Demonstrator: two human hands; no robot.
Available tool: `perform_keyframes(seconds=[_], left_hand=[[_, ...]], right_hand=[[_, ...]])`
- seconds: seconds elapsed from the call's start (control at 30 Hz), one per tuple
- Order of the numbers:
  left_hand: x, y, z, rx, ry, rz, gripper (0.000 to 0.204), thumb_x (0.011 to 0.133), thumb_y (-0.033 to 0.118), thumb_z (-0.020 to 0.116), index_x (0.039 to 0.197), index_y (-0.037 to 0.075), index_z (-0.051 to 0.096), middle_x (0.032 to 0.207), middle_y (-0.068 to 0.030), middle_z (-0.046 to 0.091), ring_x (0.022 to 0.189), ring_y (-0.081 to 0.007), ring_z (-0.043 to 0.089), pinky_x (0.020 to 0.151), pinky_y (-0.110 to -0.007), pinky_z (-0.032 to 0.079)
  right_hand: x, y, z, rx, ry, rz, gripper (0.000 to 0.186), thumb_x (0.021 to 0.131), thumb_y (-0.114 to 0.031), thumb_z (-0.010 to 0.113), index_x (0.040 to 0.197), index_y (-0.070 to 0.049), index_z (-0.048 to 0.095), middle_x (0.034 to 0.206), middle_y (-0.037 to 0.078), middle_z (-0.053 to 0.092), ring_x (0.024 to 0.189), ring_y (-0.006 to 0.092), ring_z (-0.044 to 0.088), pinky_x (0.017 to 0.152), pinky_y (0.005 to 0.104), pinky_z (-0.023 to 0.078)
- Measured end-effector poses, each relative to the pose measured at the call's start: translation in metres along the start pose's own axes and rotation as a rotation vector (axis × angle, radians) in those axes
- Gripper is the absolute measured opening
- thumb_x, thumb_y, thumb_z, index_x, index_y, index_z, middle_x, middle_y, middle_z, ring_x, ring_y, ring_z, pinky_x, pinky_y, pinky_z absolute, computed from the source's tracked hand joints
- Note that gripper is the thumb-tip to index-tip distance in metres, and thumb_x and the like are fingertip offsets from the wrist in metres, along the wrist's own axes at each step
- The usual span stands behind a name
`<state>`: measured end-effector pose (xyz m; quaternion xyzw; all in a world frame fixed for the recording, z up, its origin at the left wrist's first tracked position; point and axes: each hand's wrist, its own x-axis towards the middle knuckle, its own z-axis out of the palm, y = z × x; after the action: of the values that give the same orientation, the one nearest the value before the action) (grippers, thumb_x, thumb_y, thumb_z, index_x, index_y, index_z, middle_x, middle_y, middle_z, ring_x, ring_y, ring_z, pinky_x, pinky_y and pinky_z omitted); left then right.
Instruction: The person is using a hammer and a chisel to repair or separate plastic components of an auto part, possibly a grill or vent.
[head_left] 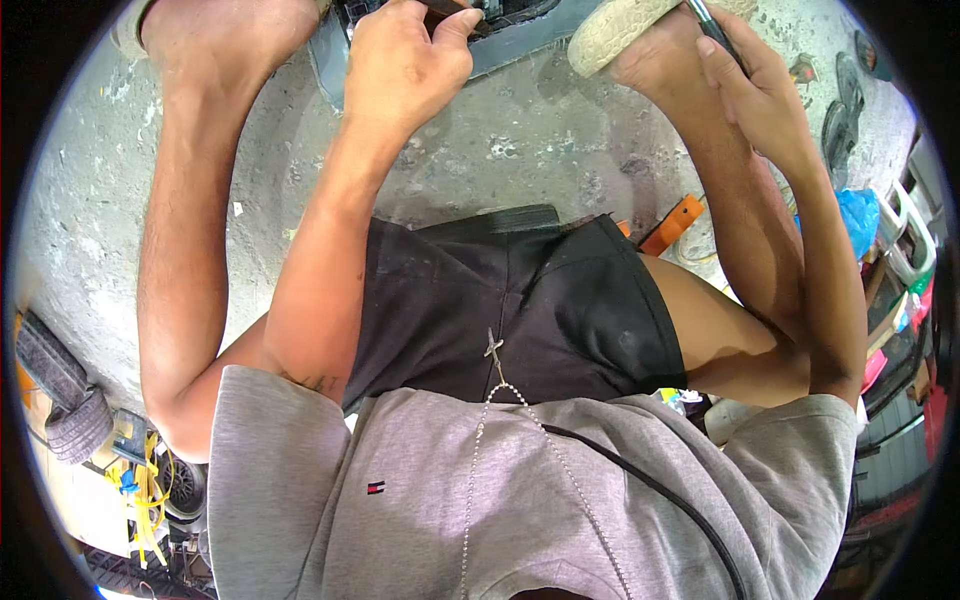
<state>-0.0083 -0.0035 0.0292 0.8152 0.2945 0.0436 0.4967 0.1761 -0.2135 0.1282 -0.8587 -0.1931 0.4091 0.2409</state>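
Observation:
At the top edge, my left hand [405,75] is closed, its thumb against a dark piece [445,8] at a grey plastic part [525,55] lying on the floor; its fingertips are partly hidden. My right hand [765,85] is closed round a slim dark-handled tool [722,38] with a shiny collar, beside my right foot. The tool's far end runs out of the picture, so its kind does not show. Only the near side of the grey part is in view, with black pieces inside it.
I sit low on a stained concrete floor [530,150], legs spread. An orange object [672,226] lies by my right thigh. Dark sandals [845,100] and a blue plastic bag [856,220] are at the right. Tyres [78,425] and yellow straps [150,500] lie at the left.

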Motion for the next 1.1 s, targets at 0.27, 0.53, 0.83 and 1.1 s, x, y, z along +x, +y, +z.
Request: perform_keyframes(seconds=[0.27, 0.53, 0.83, 1.1], left_hand=[[0.005, -0.001, 0.002, -0.041, 0.013, 0.051, 0.012, 0.087, 0.01, 0.07, 0.085, 0.0, 0.064, 0.079, -0.0206, 0.068, 0.077, -0.0388, 0.068, 0.07, -0.043, 0.052], [0.0, -0.014, 0.007, 0.041, 0.069, 0.141, 0.011, 0.087, 0.011, 0.068, 0.086, 0.0, 0.065, 0.081, -0.0231, 0.068, 0.083, -0.0438, 0.067, 0.074, -0.048, 0.052], [0.001, -0.02, 0.015, 0.069, 0.1, 0.181, 0.013, 0.087, 0.013, 0.068, 0.087, 0.001, 0.065, 0.082, -0.023, 0.068, 0.084, -0.0442, 0.067, 0.074, -0.049, 0.052], [0.009, -0.027, 0.012, 0.251, 0.098, 0.411, 0.018, 0.09, 0.02, 0.068, 0.097, 0.003, 0.07, 0.089, -0.0223, 0.069, 0.087, -0.0441, 0.067, 0.078, -0.048, 0.054]], right_hand=[[0.008, 0.041, 0.001, -0.062, 0.089, -0.114, 0.042, 0.105, -0.022, 0.055, 0.143, -0.004, 0.055, 0.077, -0.006, 0.049, 0.056, 0.0019, 0.041, 0.052, 0.019, 0.034], [0.002, 0.028, 0.008, -0.093, 0.103, -0.031, 0.04, 0.105, -0.022, 0.057, 0.142, -0.009, 0.057, 0.077, -0.006, 0.05, 0.058, 0.0028, 0.042, 0.05, 0.0209, 0.036], [0.008, 0.035, 0.002, -0.093, 0.086, -0.099, 0.04, 0.105, -0.022, 0.056, 0.142, -0.008, 0.056, 0.076, -0.005, 0.05, 0.058, 0.0029, 0.043, 0.05, 0.0214, 0.037], [0.004, 0.02, 0.008, -0.19, 0.099, -0.214, 0.042, 0.102, -0.017, 0.059, 0.14, 0.0, 0.055, 0.124, 0.021, 0.066, 0.121, 0.0233, 0.06, 0.107, 0.0352, 0.042]])
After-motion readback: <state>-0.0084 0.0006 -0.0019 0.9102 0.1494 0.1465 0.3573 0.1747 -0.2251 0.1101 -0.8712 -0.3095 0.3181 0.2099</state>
